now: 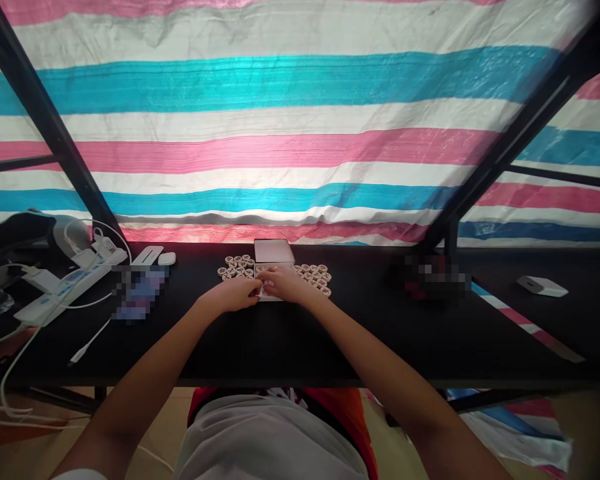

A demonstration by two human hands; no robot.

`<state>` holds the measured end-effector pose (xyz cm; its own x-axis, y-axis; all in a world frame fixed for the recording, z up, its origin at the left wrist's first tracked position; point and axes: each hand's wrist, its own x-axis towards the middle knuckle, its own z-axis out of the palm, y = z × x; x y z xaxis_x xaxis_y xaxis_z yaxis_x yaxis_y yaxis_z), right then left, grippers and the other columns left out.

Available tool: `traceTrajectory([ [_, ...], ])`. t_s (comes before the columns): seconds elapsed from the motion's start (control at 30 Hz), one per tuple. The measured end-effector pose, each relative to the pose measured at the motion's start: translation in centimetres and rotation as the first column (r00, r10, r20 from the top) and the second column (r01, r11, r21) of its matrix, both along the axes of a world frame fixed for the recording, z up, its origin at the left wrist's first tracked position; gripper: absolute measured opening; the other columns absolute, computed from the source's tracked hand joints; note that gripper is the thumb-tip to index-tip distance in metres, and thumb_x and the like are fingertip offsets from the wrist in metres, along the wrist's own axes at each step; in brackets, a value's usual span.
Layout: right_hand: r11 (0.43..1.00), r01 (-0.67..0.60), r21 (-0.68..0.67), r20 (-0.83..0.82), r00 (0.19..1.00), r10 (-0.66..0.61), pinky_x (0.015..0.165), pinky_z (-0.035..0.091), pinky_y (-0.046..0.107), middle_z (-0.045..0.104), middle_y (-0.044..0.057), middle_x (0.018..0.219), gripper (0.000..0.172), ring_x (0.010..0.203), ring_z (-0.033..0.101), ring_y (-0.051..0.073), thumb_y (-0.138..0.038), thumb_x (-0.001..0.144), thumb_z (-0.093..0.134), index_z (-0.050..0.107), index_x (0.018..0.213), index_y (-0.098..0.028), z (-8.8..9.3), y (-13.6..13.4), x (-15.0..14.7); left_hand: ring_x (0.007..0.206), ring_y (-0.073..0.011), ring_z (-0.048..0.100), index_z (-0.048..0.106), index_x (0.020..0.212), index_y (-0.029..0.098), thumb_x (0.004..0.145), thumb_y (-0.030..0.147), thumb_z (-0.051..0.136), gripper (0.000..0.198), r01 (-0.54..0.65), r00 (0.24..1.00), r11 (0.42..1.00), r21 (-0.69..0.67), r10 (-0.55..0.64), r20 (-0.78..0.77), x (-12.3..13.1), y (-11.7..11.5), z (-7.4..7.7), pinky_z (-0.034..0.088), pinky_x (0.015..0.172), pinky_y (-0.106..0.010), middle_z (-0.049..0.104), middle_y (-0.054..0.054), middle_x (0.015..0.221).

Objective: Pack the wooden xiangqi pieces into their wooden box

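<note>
On the black table (pixel 280 340) stands a small open box (pixel 273 252) with its lid raised at the back. Round wooden game discs (pixel 237 265) lie in a cluster to its left, and more discs (pixel 316 275) lie to its right. My left hand (pixel 236 292) and my right hand (pixel 285 281) meet over the front of the box, fingers curled and pinched together. What the fingers hold is too small to make out.
White power strips with cables (pixel 63 288) lie at the far left beside a white mouse (pixel 167 258). A small white device (pixel 541 286) sits at the right. Black frame poles (pixel 50 120) rise on both sides before a striped tarp (pixel 290 133).
</note>
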<state>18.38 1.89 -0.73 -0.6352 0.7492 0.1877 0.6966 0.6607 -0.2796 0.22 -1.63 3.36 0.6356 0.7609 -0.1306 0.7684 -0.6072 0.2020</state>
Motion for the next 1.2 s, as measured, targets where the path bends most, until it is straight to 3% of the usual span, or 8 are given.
traceTrajectory([
  [0.2, 0.997, 0.073, 0.038, 0.061, 0.995, -0.075, 0.077, 0.043, 0.03, 0.063, 0.011, 0.093, 0.014, 0.086, 0.06, 0.022, -0.022, 0.085, 0.054, 0.064, 0.091, -0.016, 0.1, 0.8, -1.5, 0.073, -0.0189, 0.058, 0.057, 0.082, 0.019, 0.081, 0.024, 0.047, 0.012, -0.002, 1.0, 1.0, 0.011, 0.002, 0.0, 0.1, -0.1, 0.1, 0.039, 0.06, -0.027, 0.063, -0.004, 0.081],
  [0.33, 0.992, 0.099, 0.079, -0.05, 0.994, -0.095, 0.078, 0.042, 0.029, 0.062, 0.008, 0.089, 0.01, 0.085, 0.058, 0.019, -0.017, 0.082, 0.053, 0.062, 0.088, -0.016, 0.9, 0.3, -0.2, 0.071, -0.0185, 0.057, 0.055, 0.081, 0.02, 0.081, 0.027, 0.046, 0.012, -0.003, 1.0, 1.0, 0.005, 0.003, -0.017, -0.1, 0.1, -0.2, 0.037, 0.059, -0.026, 0.063, -0.004, 0.081],
  [0.47, 0.985, 0.15, 0.081, -0.269, 0.955, -0.123, 0.079, 0.043, 0.029, 0.061, 0.005, 0.09, 0.012, 0.085, 0.057, 0.017, -0.019, 0.08, 0.053, 0.06, 0.089, -0.018, 1.4, -1.2, 5.9, 0.072, -0.0179, 0.057, 0.053, 0.083, 0.02, 0.083, 0.03, 0.046, 0.013, -0.013, 1.0, 1.0, 0.005, 0.013, -0.019, -0.3, 0.4, -0.5, 0.035, 0.057, -0.026, 0.063, -0.003, 0.084],
  [0.57, 0.943, 0.327, 0.067, -0.436, 0.859, -0.267, 0.074, 0.045, 0.029, 0.061, 0.006, 0.095, 0.027, 0.085, 0.058, 0.018, -0.023, 0.078, 0.053, 0.056, 0.104, -0.018, 0.2, -2.0, 11.7, 0.072, -0.0183, 0.057, 0.052, 0.083, 0.02, 0.083, 0.032, 0.045, 0.014, -0.019, 0.999, 1.0, -0.008, 0.019, -0.026, -0.3, 0.3, -0.4, 0.034, 0.056, -0.026, 0.063, -0.004, 0.084],
  [0.7, 0.868, 0.472, -0.157, -0.37, 0.786, -0.494, 0.075, 0.046, 0.031, 0.06, -0.001, 0.078, 0.039, 0.074, 0.057, 0.016, -0.022, 0.07, 0.056, 0.051, 0.109, -0.02, -2.5, -1.8, 16.3, 0.073, -0.0184, 0.057, 0.053, 0.085, 0.02, 0.082, 0.031, 0.046, 0.013, -0.027, 0.999, 0.999, -0.025, 0.027, -0.031, -0.2, 0.0, 0.0, 0.036, 0.057, -0.026, 0.063, -0.004, 0.085],
  [0.77, 0.85, 0.478, -0.223, -0.324, 0.786, -0.527, 0.076, 0.046, 0.031, 0.06, -0.001, 0.079, 0.041, 0.075, 0.058, 0.016, -0.022, 0.069, 0.057, 0.051, 0.11, -0.02, -3.2, -1.6, 16.8, 0.074, -0.0185, 0.057, 0.054, 0.086, 0.02, 0.082, 0.03, 0.046, 0.013, -0.034, 0.999, 0.999, -0.028, 0.033, -0.029, -0.1, 0.0, 0.0, 0.036, 0.058, -0.026, 0.064, -0.004, 0.086],
  [0.97, 0.876, 0.429, -0.222, -0.316, 0.818, -0.481, 0.077, 0.049, 0.032, 0.059, 0.003, 0.095, 0.047, 0.078, 0.06, 0.015, -0.027, 0.07, 0.061, 0.05, 0.115, -0.021, -3.6, -1.3, 16.3, 0.075, -0.0188, 0.058, 0.054, 0.085, 0.02, 0.082, 0.031, 0.047, 0.013, -0.025, 0.999, 0.999, -0.029, 0.024, -0.03, -0.2, 0.3, -0.3, 0.037, 0.059, -0.026, 0.063, -0.004, 0.087],
  [1.2, 0.855, 0.358, -0.375, -0.438, 0.745, -0.503, 0.079, 0.053, 0.037, 0.059, 0.006, 0.103, 0.059, 0.082, 0.064, 0.019, -0.034, 0.064, 0.072, 0.049, 0.118, -0.023, -3.6, -1.5, 16.6, 0.074, -0.019, 0.057, 0.053, 0.085, 0.021, 0.082, 0.032, 0.047, 0.014, -0.022, 0.999, 1.0, -0.017, 0.022, -0.036, -0.3, 0.4, -0.5, 0.037, 0.058, -0.026, 0.063, -0.004, 0.086],
])
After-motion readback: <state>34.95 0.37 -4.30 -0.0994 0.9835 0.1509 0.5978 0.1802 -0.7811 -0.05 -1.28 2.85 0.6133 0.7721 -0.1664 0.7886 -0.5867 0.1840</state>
